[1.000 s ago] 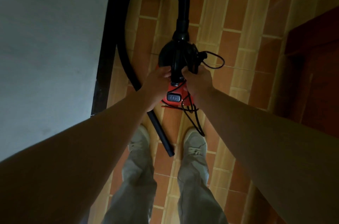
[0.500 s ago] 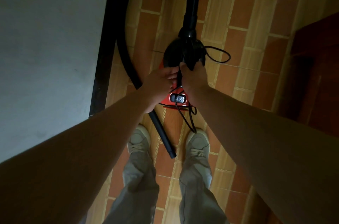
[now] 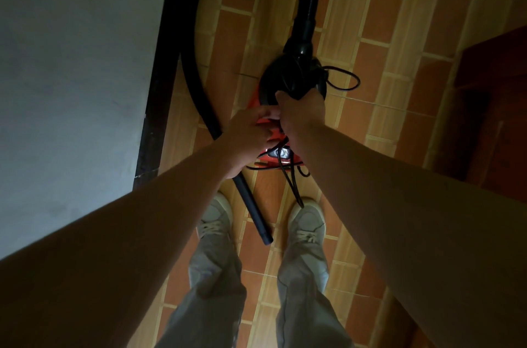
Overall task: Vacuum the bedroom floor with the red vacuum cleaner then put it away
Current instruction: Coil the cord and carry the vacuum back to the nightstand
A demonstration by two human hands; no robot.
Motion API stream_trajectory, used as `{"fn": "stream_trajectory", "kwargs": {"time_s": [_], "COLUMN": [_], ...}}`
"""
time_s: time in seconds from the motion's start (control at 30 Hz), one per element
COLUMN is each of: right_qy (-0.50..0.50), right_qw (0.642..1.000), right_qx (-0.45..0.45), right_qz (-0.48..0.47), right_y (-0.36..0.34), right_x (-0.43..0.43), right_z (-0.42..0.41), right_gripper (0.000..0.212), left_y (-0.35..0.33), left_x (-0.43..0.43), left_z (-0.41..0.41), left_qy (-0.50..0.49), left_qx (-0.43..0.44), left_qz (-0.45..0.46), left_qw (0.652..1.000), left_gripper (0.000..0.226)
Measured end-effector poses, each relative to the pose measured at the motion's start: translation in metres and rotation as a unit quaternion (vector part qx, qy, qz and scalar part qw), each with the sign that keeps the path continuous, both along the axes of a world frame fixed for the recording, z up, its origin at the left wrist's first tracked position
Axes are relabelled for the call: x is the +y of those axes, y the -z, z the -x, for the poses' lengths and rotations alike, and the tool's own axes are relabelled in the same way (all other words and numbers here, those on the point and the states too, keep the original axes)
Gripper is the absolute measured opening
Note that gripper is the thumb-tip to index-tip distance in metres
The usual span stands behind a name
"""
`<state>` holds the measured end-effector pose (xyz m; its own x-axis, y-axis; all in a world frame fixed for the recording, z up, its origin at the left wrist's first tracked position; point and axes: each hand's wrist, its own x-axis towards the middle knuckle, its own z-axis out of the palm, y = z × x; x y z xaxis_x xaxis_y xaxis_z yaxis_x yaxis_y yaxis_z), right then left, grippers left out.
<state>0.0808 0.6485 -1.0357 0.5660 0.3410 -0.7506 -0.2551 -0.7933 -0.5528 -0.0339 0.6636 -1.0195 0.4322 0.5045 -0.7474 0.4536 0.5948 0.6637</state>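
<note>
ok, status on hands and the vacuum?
Left hand at vacuum, grip unclear. Right hand grips cord at its black top. Loose cord dangles near right shoe; hose tube beside it.

Your right hand (image 3: 302,115) gripped the red vacuum cleaner (image 3: 286,80) at its black top; your left hand (image 3: 251,137), touching it, seemed to pinch the cord (image 3: 295,190). Dim light.

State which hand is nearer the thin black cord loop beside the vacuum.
Right. The right hand is just below-left of the thin black cord loop; the left hand is farther left.
</note>
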Motion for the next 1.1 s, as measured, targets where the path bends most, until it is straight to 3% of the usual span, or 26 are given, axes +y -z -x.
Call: {"fn": "stream_trajectory", "kwargs": {"time_s": [0.17,0.3,0.5,0.6,0.77,1.0,1.1], "right_qy": [-0.049,-0.069,-0.105,-0.109,-0.106,-0.099,-0.097], "right_qw": [0.998,0.995,0.977,0.969,0.962,0.957,0.958], "right_qx": [-0.041,-0.076,-0.184,-0.219,-0.251,-0.273,-0.270], "right_qz": [0.008,0.008,0.027,0.020,0.003,-0.014,-0.020], "right_y": [0.000,0.003,0.018,0.024,0.030,0.037,0.038], "right_x": [0.001,0.003,0.002,0.000,-0.003,-0.005,-0.006], "right_z": [0.003,0.004,0.008,0.008,0.011,0.011,0.011], "right_gripper": [0.026,0.042,0.037,0.036,0.038,0.037,0.037], "left_y": [0.022,0.051,0.108,0.129,0.156,0.188,0.192], "left_x": [-0.001,-0.008,-0.027,-0.035,-0.043,-0.038,-0.038], "left_z": [0.022,0.053,0.095,0.106,0.111,0.100,0.102], "left_qy": [-0.031,-0.012,0.194,0.313,0.432,0.500,0.511], "left_qx": [0.074,0.144,0.258,0.266,0.246,0.247,0.264], "left_qz": [-0.066,-0.116,-0.097,-0.112,-0.149,-0.225,-0.249], "left_qw": [0.995,0.983,0.942,0.905,0.855,0.799,0.779], "left_gripper": [0.034,0.033,0.045,0.057,0.068,0.041,0.040]}}
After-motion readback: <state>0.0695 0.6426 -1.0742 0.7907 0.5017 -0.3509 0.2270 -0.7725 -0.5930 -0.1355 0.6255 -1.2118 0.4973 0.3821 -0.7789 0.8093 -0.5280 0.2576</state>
